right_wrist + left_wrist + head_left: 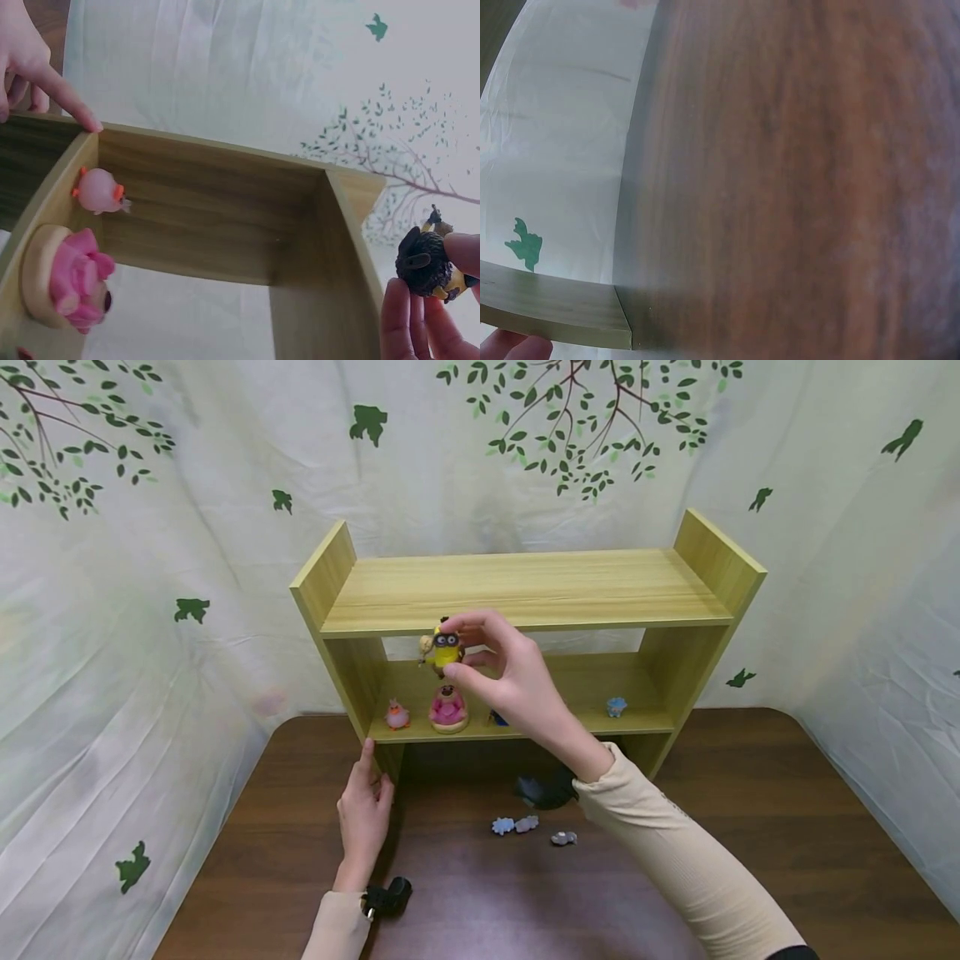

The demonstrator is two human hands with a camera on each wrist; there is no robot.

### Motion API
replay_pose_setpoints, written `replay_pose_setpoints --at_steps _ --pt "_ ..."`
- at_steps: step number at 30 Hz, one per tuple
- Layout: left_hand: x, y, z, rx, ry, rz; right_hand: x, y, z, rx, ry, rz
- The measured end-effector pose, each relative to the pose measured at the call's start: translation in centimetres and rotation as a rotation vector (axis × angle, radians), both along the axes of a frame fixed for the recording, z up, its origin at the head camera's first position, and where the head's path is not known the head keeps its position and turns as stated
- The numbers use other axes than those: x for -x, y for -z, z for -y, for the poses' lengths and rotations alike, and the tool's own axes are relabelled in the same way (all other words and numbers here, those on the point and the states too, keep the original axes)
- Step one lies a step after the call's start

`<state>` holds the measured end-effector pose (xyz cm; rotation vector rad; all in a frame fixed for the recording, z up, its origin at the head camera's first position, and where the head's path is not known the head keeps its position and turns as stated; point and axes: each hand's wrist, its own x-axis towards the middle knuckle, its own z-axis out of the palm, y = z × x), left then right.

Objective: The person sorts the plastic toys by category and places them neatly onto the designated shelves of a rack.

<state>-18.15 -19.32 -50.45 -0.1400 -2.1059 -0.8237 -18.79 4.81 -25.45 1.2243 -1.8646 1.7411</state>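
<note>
My right hand [506, 664] pinches a yellow Minion figure [447, 649] between thumb and fingers, in front of the gap between the upper boards of a wooden shelf [517, 589]. In the right wrist view the Minion figure [422, 262] shows its dark, textured side. With its index finger stretched out, my left hand [363, 827] touches the shelf's left edge beside the middle board. On that board stand a pink bird-like figure [397, 716] and a pink bear figure [448, 710]. A blue thing [497, 718] there is partly hidden behind my right hand.
A small light-blue figure [617, 707] stands at the right of the middle board. Several small grey and blue figures, one pale blue [502, 827], lie on the brown table [465, 893] before the shelf. A leaf-patterned white curtain [247, 527] hangs behind.
</note>
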Motion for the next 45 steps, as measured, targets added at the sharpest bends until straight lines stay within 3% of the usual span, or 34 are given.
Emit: replay_pose_setpoints --at_steps 8,25,45 --pt "0.0 0.0 0.0 -0.008 -0.004 0.008 0.2 -1.8 0.7 -0.005 -0.006 -0.079" --pt "0.0 0.1 0.1 -0.006 0.001 0.018 1.5 -3.9 1.8 -0.052 0.021 -0.042" --pt "0.2 0.1 0.1 0.0 0.001 -0.003 3.6 -5.6 3.8 -0.142 0.096 -0.085"
